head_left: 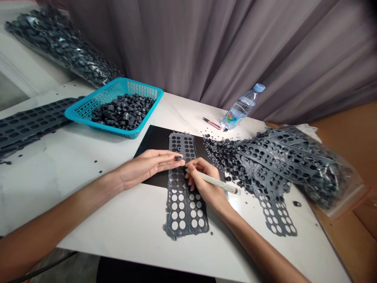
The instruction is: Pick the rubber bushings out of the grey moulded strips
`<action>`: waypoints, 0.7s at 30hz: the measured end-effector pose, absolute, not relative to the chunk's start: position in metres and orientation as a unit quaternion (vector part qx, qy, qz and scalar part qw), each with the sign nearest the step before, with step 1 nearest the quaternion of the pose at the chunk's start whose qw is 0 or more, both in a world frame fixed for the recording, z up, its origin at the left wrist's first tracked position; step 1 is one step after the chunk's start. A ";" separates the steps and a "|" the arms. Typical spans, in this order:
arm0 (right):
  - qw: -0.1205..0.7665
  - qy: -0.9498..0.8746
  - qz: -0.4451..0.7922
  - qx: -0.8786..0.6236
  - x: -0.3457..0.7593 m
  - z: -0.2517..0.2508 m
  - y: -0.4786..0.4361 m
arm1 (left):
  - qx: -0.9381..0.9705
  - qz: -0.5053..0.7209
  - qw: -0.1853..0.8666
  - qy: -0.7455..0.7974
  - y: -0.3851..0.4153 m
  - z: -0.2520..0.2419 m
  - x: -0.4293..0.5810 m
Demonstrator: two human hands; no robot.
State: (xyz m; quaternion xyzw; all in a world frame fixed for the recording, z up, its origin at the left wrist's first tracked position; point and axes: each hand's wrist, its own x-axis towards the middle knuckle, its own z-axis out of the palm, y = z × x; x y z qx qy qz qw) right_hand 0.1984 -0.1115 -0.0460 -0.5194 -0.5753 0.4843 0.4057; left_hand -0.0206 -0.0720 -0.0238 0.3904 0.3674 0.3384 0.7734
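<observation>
One small dark piece [178, 158], centre, above the perforated sheet [186, 215]: probably light, slightly rubbery, best taken by its sides; left hand [151, 165] pinching it between nearly closed fingertips, right hand [207, 184] curled around a white pen-like tool [219, 182].

The white table [123, 220] bears grey sheets [33, 120] at ten o'clock, a turquoise basket [118, 131] at eleven, a bottle [240, 109] at one, dark pieces [228, 158] at three, a central black mat [156, 143] and a perforated strip [187, 200] reaching toward six.
</observation>
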 end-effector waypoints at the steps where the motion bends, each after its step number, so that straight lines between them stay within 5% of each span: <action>1: 0.400 -0.579 0.484 -0.520 0.198 -0.045 -0.112 | 0.391 0.337 0.774 0.366 -0.073 -0.024 -0.020; 7: 0.358 -0.607 0.497 -0.506 0.201 -0.042 -0.116 | 0.466 0.376 0.690 0.407 -0.072 -0.013 -0.018; 12: 0.319 -0.590 0.567 -0.478 0.206 -0.042 -0.117 | 0.591 0.587 0.211 0.512 -0.046 0.013 -0.056; 15: 0.309 -0.573 0.604 -0.460 0.207 -0.039 -0.116 | 0.611 0.493 -0.030 0.618 -0.024 0.014 -0.098; 21: 0.260 -0.576 0.638 -0.440 0.214 -0.034 -0.114 | 0.677 0.415 -0.072 0.604 -0.013 0.005 -0.125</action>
